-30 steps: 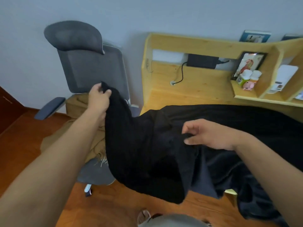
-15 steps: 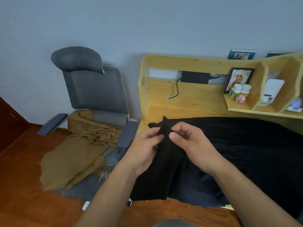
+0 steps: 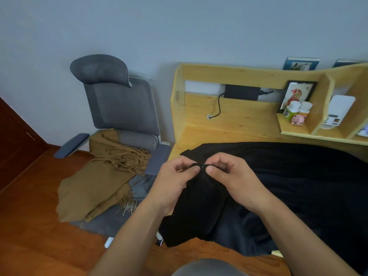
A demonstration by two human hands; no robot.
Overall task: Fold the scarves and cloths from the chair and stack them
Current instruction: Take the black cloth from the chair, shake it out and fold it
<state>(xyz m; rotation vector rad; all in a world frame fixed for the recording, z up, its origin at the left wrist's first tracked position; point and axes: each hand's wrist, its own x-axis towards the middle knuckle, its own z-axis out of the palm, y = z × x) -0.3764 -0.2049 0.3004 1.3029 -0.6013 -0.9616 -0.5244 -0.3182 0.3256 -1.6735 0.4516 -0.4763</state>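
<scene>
Both hands met at the near-left corner of the wooden desk (image 3: 229,118). Left hand (image 3: 175,180) pinched the edge of the black scarf (image 3: 298,176) between thumb and curled fingers; right hand (image 3: 229,176) did the same right next to it, thumbs nearly touching. Fingers on both were clamped on the fabric, none spread.

The black scarf lay spread across most of the desktop, with one bunched section hanging off the front edge below the hands. A darker grey-blue layer showed under it near the front edge; couldn't tell if that was a separate cloth.

Brown fringed scarf (image 3: 99,180) sat unfolded on the grey office chair (image 3: 123,104), left of the desk, draped over the seat and spilling off its front, fringe hanging loose.

Desk shelf on the right held two small bottles (image 3: 296,110), a pink pig figurine (image 3: 298,119) and a framed picture (image 3: 296,94). A black power adapter (image 3: 242,92) with a cable sat at the back panel.
</scene>
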